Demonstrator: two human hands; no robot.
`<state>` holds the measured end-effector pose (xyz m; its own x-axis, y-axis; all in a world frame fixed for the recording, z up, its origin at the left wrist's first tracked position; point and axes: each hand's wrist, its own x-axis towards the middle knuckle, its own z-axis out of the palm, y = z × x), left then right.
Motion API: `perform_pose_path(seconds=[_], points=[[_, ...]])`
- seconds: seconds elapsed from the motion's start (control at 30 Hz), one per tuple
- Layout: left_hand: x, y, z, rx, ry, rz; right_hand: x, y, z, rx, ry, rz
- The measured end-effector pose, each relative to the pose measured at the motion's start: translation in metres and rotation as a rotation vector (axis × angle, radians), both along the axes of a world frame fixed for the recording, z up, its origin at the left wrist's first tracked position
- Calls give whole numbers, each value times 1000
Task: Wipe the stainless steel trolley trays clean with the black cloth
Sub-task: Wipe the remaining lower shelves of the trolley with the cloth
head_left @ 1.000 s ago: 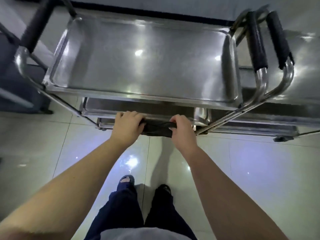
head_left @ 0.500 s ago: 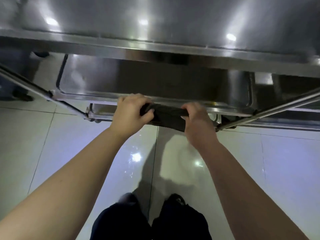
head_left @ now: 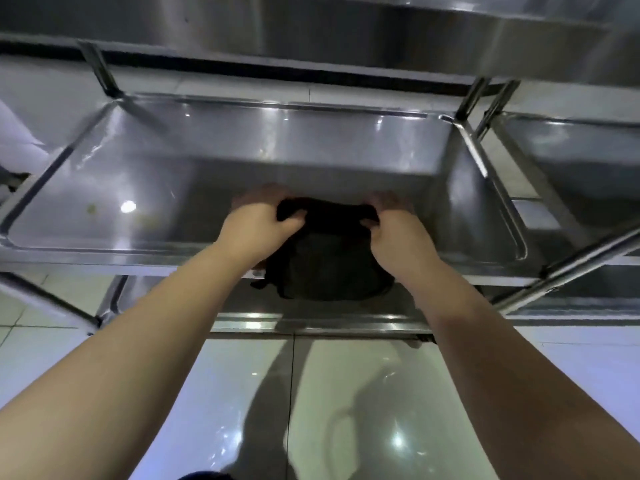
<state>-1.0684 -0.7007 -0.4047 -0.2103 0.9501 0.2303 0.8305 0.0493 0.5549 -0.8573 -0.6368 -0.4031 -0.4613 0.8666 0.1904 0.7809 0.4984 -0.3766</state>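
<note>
1 black cloth (head_left: 325,261) is being held at frame centre by 2 hands, across the near rim of the middle tray (head_left: 138,181). Its top edge is being pinched at the left corner by the left hand (head_left: 258,221) & at the right corner by the right hand (head_left: 394,232), w/ fingers curled over the fabric & thumbs tucked against it. The rest of the cloth is being left draped over the tray's front lip. Whether the pinched edge is touching the tray floor can't be told. 3 tray levels are being shown on this trolley: the top tray (head_left: 346,22) from below, across the upper frame, the middle one, & the lower tray (head_left: 311,322) under the cloth. 1 neighbouring tray (head_left: 571,161) is being shown at right. A few pale smudges (head_left: 91,208) are being seen at centre left, well apart from the cloth.
</note>
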Motion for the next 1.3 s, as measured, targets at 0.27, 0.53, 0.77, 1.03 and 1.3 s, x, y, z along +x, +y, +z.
perform_pose_path(seconds=[0.27,0.53,0.77,1.03,1.3], points=[[-7,42,-33,-168,254,36,-16,45,-28,-114,-88,-41],[-13,43,-34,-105,191,89,-27,36,-22,123,-299,-158],[-28,52,-39,-232,178,0,-56,-18,-50,-170,-413,-4],[16,83,-60,-283,380,-114,105,58,-43,-288,-551,-305],[12,88,-69,-296,421,-71,-1,47,-55,-198,-529,-129]])
